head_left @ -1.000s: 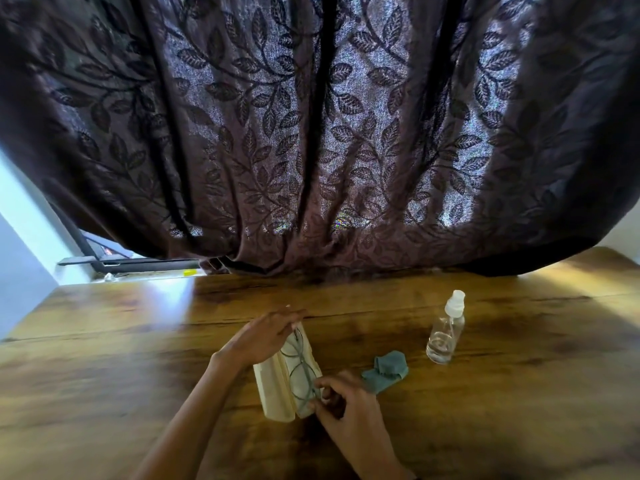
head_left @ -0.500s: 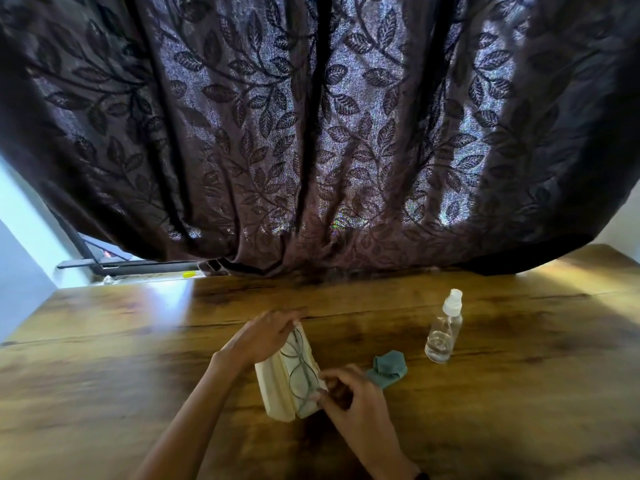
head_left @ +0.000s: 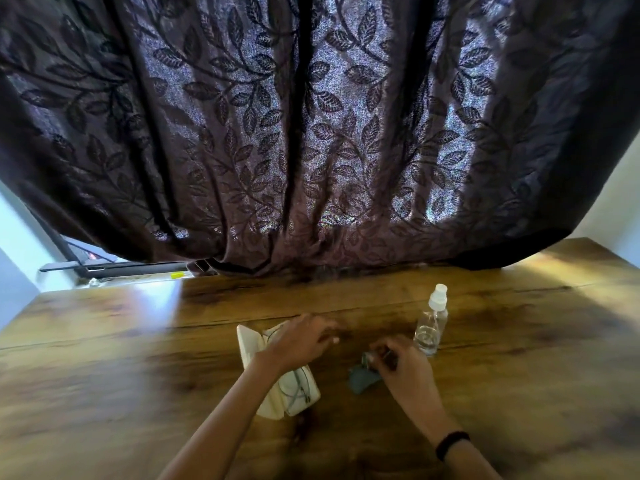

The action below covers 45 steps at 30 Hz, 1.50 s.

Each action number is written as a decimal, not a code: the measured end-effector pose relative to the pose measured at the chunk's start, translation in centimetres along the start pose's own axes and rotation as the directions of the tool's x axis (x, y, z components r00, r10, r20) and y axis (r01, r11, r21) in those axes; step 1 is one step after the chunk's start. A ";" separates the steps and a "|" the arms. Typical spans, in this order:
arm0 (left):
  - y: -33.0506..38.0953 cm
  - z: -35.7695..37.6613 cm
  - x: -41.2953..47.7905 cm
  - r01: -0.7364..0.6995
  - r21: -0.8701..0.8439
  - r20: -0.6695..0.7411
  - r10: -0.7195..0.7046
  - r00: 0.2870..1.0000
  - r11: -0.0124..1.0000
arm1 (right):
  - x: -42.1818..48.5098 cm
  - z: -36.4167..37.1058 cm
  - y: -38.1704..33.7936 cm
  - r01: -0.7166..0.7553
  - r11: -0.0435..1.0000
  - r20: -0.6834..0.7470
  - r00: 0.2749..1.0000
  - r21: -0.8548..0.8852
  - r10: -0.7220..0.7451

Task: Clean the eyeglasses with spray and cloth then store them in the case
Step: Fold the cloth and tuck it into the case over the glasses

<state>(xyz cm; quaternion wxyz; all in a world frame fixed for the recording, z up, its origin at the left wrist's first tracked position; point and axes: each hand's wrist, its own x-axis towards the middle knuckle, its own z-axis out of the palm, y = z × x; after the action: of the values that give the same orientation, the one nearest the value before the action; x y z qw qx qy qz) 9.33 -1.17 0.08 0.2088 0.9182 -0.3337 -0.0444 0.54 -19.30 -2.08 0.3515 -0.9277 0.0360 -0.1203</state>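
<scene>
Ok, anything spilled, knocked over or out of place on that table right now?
Nothing stands out. The spray bottle stands upright with no visible puddle. The eyeglasses lie in the open case under the left hand. The right hand is on the crumpled cloth. The frame is blurred, so fine detail is unclear.

A dark leaf-patterned curtain point(head_left: 311, 133) is hanging at twelve o'clock behind the wooden table point(head_left: 104, 393); daylight is glaring on the tabletop at ten o'clock.

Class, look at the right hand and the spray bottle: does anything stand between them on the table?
Nothing visible does. The right hand is on the cloth, and the spray bottle stands just beyond it, upright, with bare table between.
</scene>
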 end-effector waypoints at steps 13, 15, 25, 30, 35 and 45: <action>2.7 1.6 1.5 -0.066 -0.094 0.071 0.073 0.995 0.993 | 1.9 -1.3 -0.1 -0.049 0.979 0.015 0.999 0.200 0.047; 3.1 1.2 1.4 -0.054 -0.189 0.036 0.061 0.997 0.980 | 2.5 -1.9 -0.8 -0.100 0.925 0.043 0.995 0.365 0.091; 4.0 -0.9 1.4 -0.039 -0.632 -0.207 -0.120 0.971 0.774 | 3.1 -2.8 -2.5 -0.297 0.558 0.226 0.954 0.774 0.195; 4.2 -1.3 1.3 -0.010 -0.755 -0.202 -0.218 0.955 0.655 | 2.9 -2.8 -2.3 -0.210 0.606 0.195 0.977 0.767 0.091; 4.1 -1.7 1.2 0.018 -0.740 -0.197 -0.243 0.950 0.673 | 3.1 -2.8 -2.0 -0.179 0.611 0.156 0.984 0.771 0.091; 3.7 -2.3 0.8 0.048 -0.583 -0.322 -0.285 0.903 0.811 | 3.2 -3.3 -2.3 -0.184 0.465 0.149 0.983 0.866 0.112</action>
<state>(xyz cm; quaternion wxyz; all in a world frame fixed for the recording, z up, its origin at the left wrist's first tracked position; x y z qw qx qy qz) 8.23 -3.43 3.71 0.5272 0.8315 -0.1728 0.0270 2.79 -20.17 2.52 0.7853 -0.6153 0.0371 -0.0579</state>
